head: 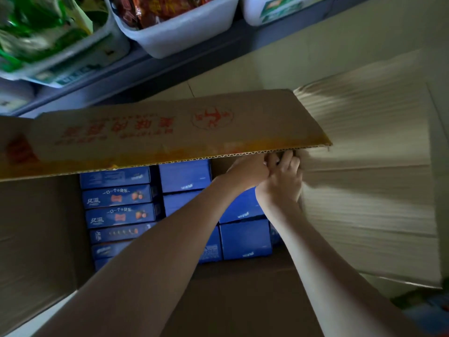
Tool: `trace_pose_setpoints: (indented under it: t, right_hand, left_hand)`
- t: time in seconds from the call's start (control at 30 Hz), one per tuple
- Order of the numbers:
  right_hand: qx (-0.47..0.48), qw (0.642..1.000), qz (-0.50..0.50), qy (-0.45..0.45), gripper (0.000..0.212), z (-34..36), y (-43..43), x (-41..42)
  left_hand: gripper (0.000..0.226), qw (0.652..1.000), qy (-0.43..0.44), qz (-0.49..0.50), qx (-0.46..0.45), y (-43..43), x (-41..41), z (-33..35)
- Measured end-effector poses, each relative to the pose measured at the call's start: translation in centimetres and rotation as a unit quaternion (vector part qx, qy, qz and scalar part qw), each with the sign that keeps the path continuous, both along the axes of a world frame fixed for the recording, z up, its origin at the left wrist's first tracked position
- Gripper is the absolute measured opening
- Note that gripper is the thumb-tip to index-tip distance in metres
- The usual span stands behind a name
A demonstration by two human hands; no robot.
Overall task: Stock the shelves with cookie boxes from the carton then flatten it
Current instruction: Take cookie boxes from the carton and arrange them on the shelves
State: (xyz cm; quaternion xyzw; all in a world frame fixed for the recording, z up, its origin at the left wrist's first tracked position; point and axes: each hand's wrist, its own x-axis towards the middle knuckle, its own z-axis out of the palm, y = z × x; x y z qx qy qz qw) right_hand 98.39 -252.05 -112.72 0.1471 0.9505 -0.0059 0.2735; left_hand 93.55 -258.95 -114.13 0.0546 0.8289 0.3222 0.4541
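The open carton lies below the shelf, blue cookie boxes packed under my forearms. At its far right corner my right hand grips the blurred side flap; my left hand curls beside it, grip unclear.

A shop aisle: shelf holding snack-filled bins, carton of boxed cookies.

Both arms are stretched forward. Left hand and right hand are held touching, fingers curled; grip cannot be made out.
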Motion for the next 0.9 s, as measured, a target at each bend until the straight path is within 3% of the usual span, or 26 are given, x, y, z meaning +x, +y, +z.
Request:
trace_pose_setpoints:
  t: [0.2, 0.3, 0.37, 0.5, 0.67, 0.9]
  right_hand:
    - [0.019, 1.000, -0.013, -0.005, 0.038, 1.9, -1.3, 0.2]
    - [-0.002, 0.999, -0.043, -0.005, 0.037, 3.5, -2.0, 0.6]
    - [-0.020, 0.997, -0.070, 0.019, 0.039, 4.9, -1.9, 1.3]
    - [-0.071, 0.990, -0.078, 0.090, 0.039, 9.2, -1.4, 3.5]
    - [-0.167, 0.977, -0.062, 0.121, 0.037, 18.6, -2.4, 3.6]
    - [-0.266, 0.954, 0.017, 0.137, 0.043, 34.8, -5.8, 1.9]
  left_hand:
    - [0.039, 0.968, -0.073, 0.227, 0.072, -1.1, 1.4, 1.8]
    - [0.022, 0.939, -0.162, 0.292, 0.087, -1.2, 2.2, 3.1]
    - [0.027, 0.941, -0.180, 0.271, 0.088, -1.2, 2.6, 4.4]
    - [0.031, 0.966, -0.113, 0.220, 0.079, -1.2, 4.1, 9.0]
    - [0.033, 0.937, -0.156, 0.256, 0.181, -3.9, 5.4, 18.2]
    - [0.057, 0.982, -0.078, 0.139, 0.102, -8.7, 2.7, 34.9]
